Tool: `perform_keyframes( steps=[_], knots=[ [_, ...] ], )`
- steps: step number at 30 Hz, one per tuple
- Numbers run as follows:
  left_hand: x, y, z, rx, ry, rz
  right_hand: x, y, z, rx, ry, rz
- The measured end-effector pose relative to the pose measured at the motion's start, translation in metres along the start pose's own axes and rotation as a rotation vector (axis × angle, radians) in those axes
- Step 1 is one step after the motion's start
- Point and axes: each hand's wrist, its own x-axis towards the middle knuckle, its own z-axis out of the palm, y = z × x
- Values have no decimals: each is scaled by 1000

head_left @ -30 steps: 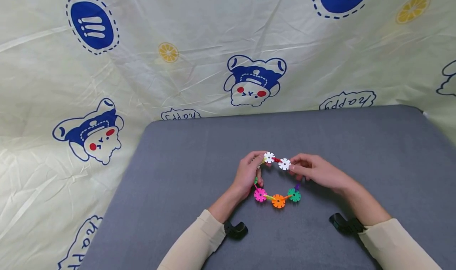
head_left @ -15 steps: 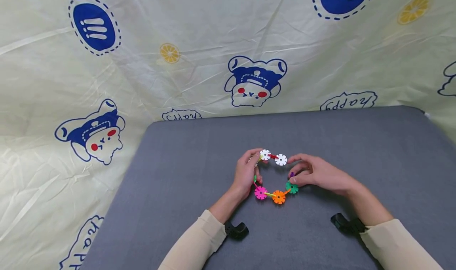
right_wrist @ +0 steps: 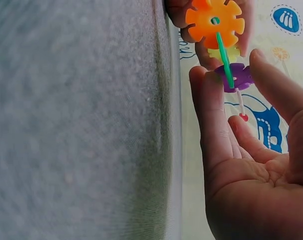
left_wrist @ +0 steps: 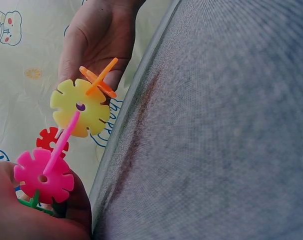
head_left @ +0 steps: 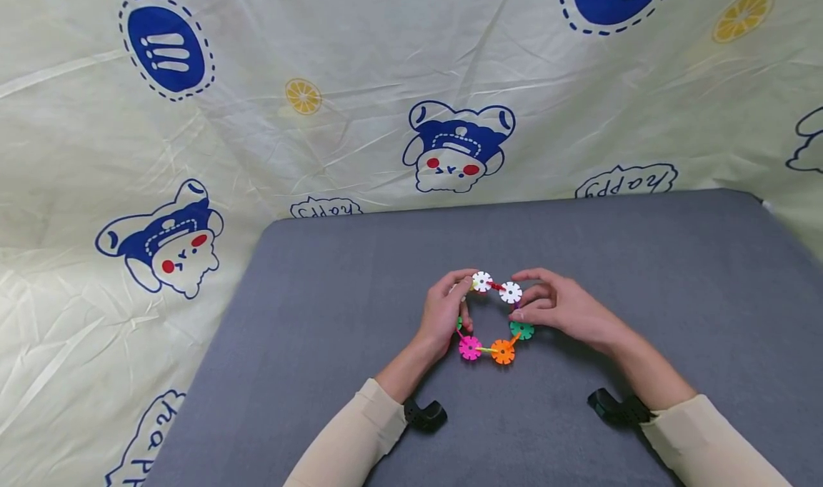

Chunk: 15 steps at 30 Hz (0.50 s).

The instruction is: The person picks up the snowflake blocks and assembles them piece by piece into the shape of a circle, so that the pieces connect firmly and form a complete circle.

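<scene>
A ring of snowflake building discs, slotted together edge to edge, is held up between both hands. In the head view its white disc (head_left: 482,281) and a second white disc are at the top, a pink disc (head_left: 470,348) and an orange disc (head_left: 503,352) at the bottom, and a green disc (head_left: 522,330) at lower right. My left hand (head_left: 442,312) grips the ring's left side, hiding part of it. With thumb and fingertips, my right hand (head_left: 566,308) pinches the right side, at a purple disc (right_wrist: 234,77) seen in the right wrist view.
Below the hands spreads a grey cloth-covered table (head_left: 347,280). Behind it hangs a pale printed sheet (head_left: 360,30) with blue cartoon figures. Black wrist cameras sit by both sleeves, one left camera (head_left: 426,415) and one right camera (head_left: 617,407).
My right hand went from the upper right white disc down to the green and purple discs, then slightly up and left. The ring's right side has drawn inward; the left hand stays nearly still.
</scene>
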Motion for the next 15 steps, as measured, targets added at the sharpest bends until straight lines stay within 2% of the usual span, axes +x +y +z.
perform_keyframes(
  steps=[6,15],
  knots=[
    [-1,3,1,7,-34,9,0,0,1,6,-4,-26],
    [0,0,-1,29,-46,5,-1,2,2,44,14,-86]
  ],
)
